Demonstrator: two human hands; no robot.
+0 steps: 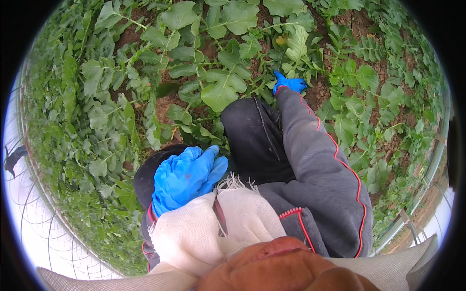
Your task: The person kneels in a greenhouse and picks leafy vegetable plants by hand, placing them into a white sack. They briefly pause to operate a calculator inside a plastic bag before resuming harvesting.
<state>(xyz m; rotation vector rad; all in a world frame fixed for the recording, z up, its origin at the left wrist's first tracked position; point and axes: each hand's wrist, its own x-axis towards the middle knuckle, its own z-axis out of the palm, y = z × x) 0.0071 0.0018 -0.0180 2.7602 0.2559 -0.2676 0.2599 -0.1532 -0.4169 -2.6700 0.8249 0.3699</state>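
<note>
My left hand, in a blue disposable glove with a small brownish spot, is bent over my left knee beside the frayed edge of a cream cloth. Its fingers lie close together; whether anything is inside is hidden. Past my right knee, my right hand, also blue-gloved, reaches down to the base of a leafy green plant. The thumb side points towards the stems, and the other fingers are partly hidden near the soil, so a grip on the plant cannot be made out.
Rows of lobed-leaf plants surround my knees, with brown soil between them. One yellow leaf shows near the right hand. Curved hoops and pale sheeting stand at the left rim, a pale rail at the right.
</note>
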